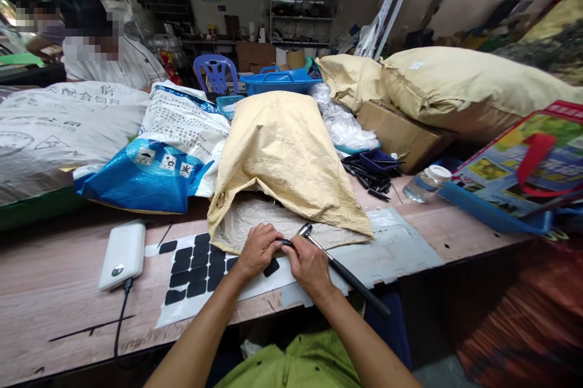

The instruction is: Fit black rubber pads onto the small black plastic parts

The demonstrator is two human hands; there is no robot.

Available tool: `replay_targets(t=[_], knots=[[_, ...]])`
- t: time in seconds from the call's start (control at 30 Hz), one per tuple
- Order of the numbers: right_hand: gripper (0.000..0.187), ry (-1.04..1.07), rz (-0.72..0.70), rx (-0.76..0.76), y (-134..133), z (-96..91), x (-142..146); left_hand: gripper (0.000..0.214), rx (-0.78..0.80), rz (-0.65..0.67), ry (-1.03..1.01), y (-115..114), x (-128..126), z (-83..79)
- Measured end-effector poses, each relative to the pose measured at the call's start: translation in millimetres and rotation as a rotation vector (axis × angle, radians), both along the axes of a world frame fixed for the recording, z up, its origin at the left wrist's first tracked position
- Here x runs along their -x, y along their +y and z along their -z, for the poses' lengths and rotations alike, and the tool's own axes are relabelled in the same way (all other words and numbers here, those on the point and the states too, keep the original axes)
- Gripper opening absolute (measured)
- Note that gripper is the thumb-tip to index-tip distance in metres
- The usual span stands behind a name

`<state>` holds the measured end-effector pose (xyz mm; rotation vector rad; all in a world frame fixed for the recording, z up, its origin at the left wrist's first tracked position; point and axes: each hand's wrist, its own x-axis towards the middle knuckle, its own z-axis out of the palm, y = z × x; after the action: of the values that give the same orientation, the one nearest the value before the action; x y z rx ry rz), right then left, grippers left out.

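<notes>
My left hand (260,249) and my right hand (311,268) meet at the table's front, fingers closed on a small dark piece (285,242) between them. Its kind is mostly hidden by the fingers. A hammer (346,275) with a metal head and black handle lies beside my right hand, its handle reaching past the table edge. Under and left of my left hand is a white sheet with rows of black rounded-square stickers (197,272). The open mouth of a tan woven sack (282,151) faces my hands.
A white power bank (122,254) with a cable lies left. Blue-white bags (150,151) stand behind it. Black pieces (364,178) are piled by a small tray, near a lidded jar (426,184) and a blue tray (496,212). Two people sit at far left.
</notes>
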<state>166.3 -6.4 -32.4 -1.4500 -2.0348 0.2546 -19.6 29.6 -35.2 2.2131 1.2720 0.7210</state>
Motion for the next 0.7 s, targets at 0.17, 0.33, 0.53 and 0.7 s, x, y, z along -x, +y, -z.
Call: replay_targets(t=[0.17,0.33,0.53,0.7], knots=[[0.012,0.134,0.006,0.078,-2.6,-6.0,-0.4,0.02,-0.001,-0.023,-0.075,-1.3,0.5,-4.1],[0.008,0.189,-0.013,0.109,-4.0,-6.8,-2.4,0.021,0.002,-0.038,-0.087,-4.0,-1.2,-10.7],[0.005,0.211,-0.021,0.114,-3.5,-8.8,-3.5,0.024,0.016,-0.027,-0.064,-4.5,-2.1,-13.0],[0.006,0.214,-0.026,0.109,-2.9,-9.1,-3.8,0.023,0.024,-0.018,-0.097,-4.5,-0.4,-13.6]])
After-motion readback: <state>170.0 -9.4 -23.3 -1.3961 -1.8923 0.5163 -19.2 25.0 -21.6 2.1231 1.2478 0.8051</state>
